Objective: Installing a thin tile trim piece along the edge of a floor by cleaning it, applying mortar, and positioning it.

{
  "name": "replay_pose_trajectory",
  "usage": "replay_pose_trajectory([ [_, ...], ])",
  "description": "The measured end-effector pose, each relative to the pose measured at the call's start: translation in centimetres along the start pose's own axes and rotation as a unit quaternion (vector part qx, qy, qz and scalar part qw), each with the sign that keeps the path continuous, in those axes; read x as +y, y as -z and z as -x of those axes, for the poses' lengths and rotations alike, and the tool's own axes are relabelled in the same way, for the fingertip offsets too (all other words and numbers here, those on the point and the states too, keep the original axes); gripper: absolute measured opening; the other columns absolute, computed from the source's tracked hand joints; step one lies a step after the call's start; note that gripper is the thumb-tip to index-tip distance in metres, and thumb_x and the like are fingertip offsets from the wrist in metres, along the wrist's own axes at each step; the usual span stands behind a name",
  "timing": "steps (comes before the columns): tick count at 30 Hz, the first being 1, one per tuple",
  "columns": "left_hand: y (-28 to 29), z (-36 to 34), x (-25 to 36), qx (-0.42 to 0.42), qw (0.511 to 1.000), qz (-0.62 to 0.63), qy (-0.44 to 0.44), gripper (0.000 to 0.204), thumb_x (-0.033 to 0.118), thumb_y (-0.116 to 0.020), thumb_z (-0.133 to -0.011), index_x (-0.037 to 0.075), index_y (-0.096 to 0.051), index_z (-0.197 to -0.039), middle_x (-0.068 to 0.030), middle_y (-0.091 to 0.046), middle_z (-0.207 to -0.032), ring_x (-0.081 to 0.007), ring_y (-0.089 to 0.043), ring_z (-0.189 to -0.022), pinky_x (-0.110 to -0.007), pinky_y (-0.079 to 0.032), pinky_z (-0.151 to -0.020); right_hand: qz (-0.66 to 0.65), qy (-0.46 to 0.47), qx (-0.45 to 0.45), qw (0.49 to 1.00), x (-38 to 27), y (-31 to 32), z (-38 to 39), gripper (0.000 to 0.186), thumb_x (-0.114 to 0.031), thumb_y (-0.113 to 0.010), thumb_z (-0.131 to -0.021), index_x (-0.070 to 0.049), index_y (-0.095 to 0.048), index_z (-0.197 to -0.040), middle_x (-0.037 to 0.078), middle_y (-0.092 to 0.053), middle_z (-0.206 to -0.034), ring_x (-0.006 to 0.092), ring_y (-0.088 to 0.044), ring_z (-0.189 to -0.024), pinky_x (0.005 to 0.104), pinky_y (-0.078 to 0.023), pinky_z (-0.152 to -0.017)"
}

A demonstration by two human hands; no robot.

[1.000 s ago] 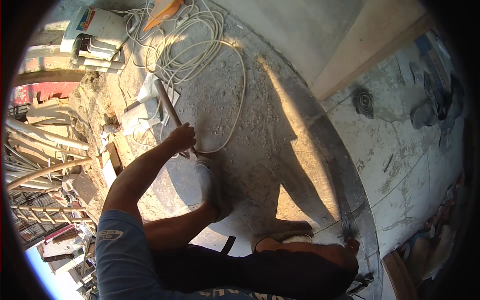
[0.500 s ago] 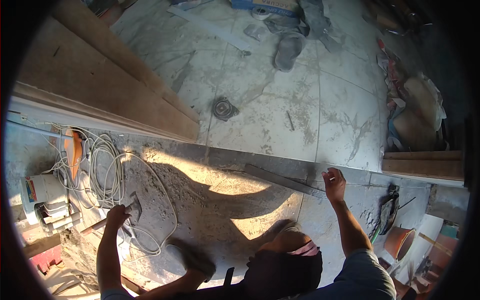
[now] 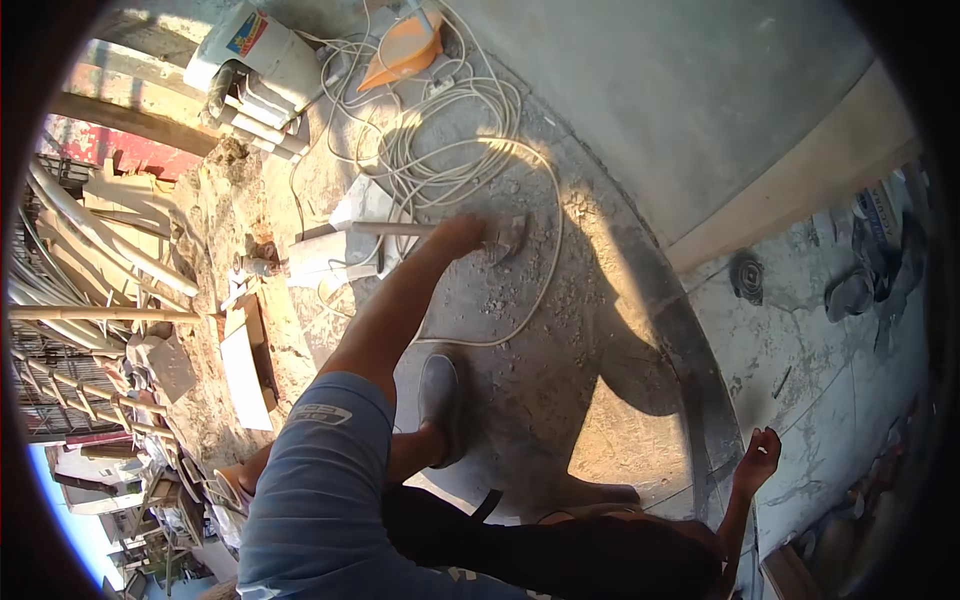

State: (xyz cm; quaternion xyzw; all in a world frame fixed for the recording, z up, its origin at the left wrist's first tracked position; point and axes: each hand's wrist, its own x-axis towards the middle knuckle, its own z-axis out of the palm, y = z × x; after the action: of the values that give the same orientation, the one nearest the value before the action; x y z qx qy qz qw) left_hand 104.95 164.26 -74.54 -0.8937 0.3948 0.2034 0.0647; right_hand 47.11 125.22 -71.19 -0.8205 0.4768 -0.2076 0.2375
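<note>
Left hand (image 3: 460, 236) closed round the wooden-looking handle of a tool (image 3: 392, 229), which I hold over the crumb-strewn floor (image 3: 530, 400) beside the cable coil (image 3: 402, 170). Right hand (image 3: 762, 456) out to my side, fingers loosely curled, nothing visible in it. Tool's head blurred; whether it touches ground, can't tell. My judgement: stiff, head-heavy, hardly fragile; best gripped on the handle, clear of the head.

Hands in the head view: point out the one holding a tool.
The left hand, its grip closed around the tool handle near the coiled cable. The right hand, at the picture's lower right, shows nothing in it.
</note>
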Motion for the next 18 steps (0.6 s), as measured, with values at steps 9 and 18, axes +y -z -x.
replay_pose_trajectory([
  [9, 1.3, -3.6, -7.6, 0.095, 0.960, -0.184, -0.190, 0.017, 0.010, -0.054, -0.080, 0.011, -0.057, -0.096, -0.0076, -0.058, -0.095, -0.0257, -0.057, -0.097, -0.040, -0.041, -0.088, 0.081, -0.022, -0.058, 0.995, -1.6, 0.0, 4.2, 0.028, -0.018, -0.061, -0.088, 0.000, -0.058, -0.109, 0.013, -0.062, -0.098, 0.0206, -0.061, -0.082, 0.0319, -0.050, -0.072],
  [18, 3.2, -5.2, -9.1, 0.052, 0.925, -0.155, -0.343, 0.032, 0.008, -0.063, -0.074, 0.010, -0.057, -0.106, -0.0081, -0.058, -0.101, -0.0282, -0.055, -0.099, -0.041, -0.043, -0.088, 0.200, -0.161, -0.083, 0.963, -3.6, 4.2, 16.1, 0.035, -0.027, -0.059, -0.089, -0.001, -0.057, -0.113, 0.014, -0.063, -0.101, 0.0231, -0.062, -0.089, 0.0331, -0.052, -0.073],
])
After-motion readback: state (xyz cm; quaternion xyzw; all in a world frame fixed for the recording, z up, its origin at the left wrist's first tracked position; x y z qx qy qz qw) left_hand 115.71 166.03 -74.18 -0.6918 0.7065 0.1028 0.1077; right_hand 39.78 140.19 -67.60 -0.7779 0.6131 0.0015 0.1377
